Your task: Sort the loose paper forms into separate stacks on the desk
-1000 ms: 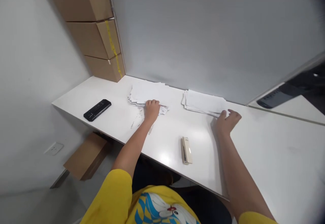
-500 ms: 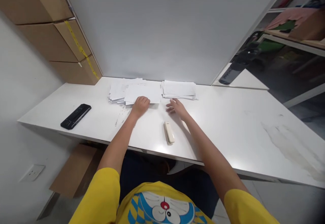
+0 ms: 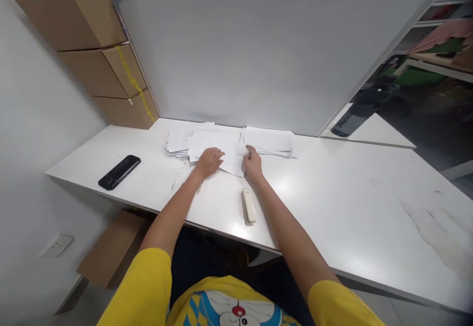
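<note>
A white sheet of paper [image 3: 233, 158] lies between my hands, its front corner angled toward me. My left hand [image 3: 210, 162] is closed on its near left side, fingers over the paper. The right edge of the same sheet is pinched in my right hand [image 3: 253, 163], the thumb partly hidden. Behind my left hand is an uneven stack of papers [image 3: 179, 138]. A second stack [image 3: 268, 140] sits just beyond my right hand. Close to my right forearm, a cream stapler [image 3: 249, 207] rests on the white table [image 3: 318, 193].
A black phone [image 3: 119, 172] lies on the left of the table. Cardboard boxes [image 3: 125, 112] are piled at the back left corner. A whiteboard [image 3: 236, 60] stands along the back edge. Behind the right end is a dark bottle [image 3: 349, 119].
My right hand has moved from open beside the papers to gripping the sheet's right edge. The sheet has turned and come toward me. The camera view has shifted.
</note>
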Demonstrator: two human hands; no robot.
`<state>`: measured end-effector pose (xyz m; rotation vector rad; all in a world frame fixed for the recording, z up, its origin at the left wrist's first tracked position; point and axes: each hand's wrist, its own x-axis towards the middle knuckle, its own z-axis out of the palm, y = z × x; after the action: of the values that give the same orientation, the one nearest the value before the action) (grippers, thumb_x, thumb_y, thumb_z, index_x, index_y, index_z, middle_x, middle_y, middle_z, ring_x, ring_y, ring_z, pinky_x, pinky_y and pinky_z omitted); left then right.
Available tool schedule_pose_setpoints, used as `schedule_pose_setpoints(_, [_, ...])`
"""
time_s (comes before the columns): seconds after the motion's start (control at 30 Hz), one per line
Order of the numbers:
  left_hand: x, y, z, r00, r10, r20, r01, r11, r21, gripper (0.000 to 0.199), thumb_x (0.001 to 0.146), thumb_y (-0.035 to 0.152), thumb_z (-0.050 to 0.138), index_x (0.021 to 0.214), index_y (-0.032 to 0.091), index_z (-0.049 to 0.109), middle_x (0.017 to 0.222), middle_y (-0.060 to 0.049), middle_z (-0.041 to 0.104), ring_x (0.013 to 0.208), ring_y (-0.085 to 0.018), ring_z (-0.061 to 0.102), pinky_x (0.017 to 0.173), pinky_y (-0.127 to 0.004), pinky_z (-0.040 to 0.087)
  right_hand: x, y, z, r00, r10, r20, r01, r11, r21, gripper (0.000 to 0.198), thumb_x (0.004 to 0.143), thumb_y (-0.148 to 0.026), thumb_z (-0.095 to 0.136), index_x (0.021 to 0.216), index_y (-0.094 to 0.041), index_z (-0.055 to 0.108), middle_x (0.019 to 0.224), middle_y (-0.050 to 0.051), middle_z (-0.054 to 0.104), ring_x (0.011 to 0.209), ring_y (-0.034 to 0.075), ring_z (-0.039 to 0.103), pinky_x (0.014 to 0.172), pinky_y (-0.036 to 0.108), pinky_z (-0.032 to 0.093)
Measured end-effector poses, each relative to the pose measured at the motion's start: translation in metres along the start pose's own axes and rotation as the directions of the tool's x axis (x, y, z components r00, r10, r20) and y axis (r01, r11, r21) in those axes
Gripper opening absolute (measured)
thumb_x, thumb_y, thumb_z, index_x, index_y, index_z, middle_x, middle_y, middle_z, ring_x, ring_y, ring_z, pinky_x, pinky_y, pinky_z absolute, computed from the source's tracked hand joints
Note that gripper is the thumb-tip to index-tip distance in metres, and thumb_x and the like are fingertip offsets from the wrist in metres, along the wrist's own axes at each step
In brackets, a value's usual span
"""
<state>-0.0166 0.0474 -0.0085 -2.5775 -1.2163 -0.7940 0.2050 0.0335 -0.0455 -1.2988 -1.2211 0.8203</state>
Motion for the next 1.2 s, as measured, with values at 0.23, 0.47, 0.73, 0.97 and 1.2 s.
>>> schedule_pose_setpoints(0.23, [0.008,-0.001,-0.004,0.917,-0.397,-0.036,0.398,0.914,0.075,0.049,0.1,0.034,0.037,0.139,0.008,0.052,0.147,-0.024,0.052,0.144,-0.036,0.041,0.117,-0.055,0.033,-0.012,-0.001,-0.038,0.957,-0.19,-0.221,0.137,0.963,-0.233,0.058,0.087,-0.021,0.04,0.145,-0.014,0.046,0.148,0.015,0.049,0.139,0.024,0.042,0.12,0.045,0.029])
schedule_pose_setpoints(0.47, [0.017,0.001,-0.004,0.888,-0.392,0.239,0.363,0.919,0.155,0.084,0.088,0.06,0.056,0.155,0.011,0.036,0.165,-0.017,0.028,0.155,-0.037,0.02,0.126,-0.053,0.012,-0.022,-0.009,-0.097,0.785,-0.394,-0.477,0.14,0.864,-0.483,0.056,0.086,-0.022,0.037,0.14,-0.01,0.05,0.128,0.02,0.061,0.126,0.026,0.055,0.109,0.047,0.043])
schedule_pose_setpoints(0.73, [0.011,0.005,-0.003,0.859,-0.507,0.075,0.498,0.86,0.113,0.058,0.097,0.044,0.045,0.147,0.014,0.05,0.155,-0.016,0.046,0.149,-0.037,0.035,0.123,-0.057,0.022,-0.027,-0.034,-0.106,0.638,-0.341,-0.691,0.046,0.912,-0.408,0.059,0.083,-0.022,0.034,0.138,-0.011,0.05,0.134,0.02,0.057,0.132,0.028,0.052,0.112,0.051,0.04])
schedule_pose_setpoints(0.97, [0.006,0.003,-0.009,0.768,-0.619,-0.164,0.602,0.785,-0.148,0.051,0.103,0.036,0.029,0.141,0.015,0.056,0.141,-0.014,0.062,0.146,-0.03,0.041,0.125,-0.057,0.022,-0.027,-0.037,-0.099,0.738,-0.234,-0.632,0.054,0.955,-0.291,0.057,0.079,-0.026,0.039,0.133,-0.015,0.054,0.123,0.016,0.061,0.114,0.026,0.059,0.102,0.045,0.046])
schedule_pose_setpoints(1.2, [-0.046,0.026,-0.016,0.723,-0.583,-0.372,0.488,0.811,-0.323,0.063,0.105,0.051,0.011,0.155,0.021,0.033,0.158,-0.01,0.044,0.153,-0.021,0.03,0.128,-0.046,0.018,-0.017,-0.027,-0.086,0.932,0.082,-0.353,-0.085,0.996,0.007,0.078,0.067,-0.027,0.047,0.144,-0.019,0.041,0.099,0.005,0.061,0.084,0.018,0.06,0.079,0.033,0.052])
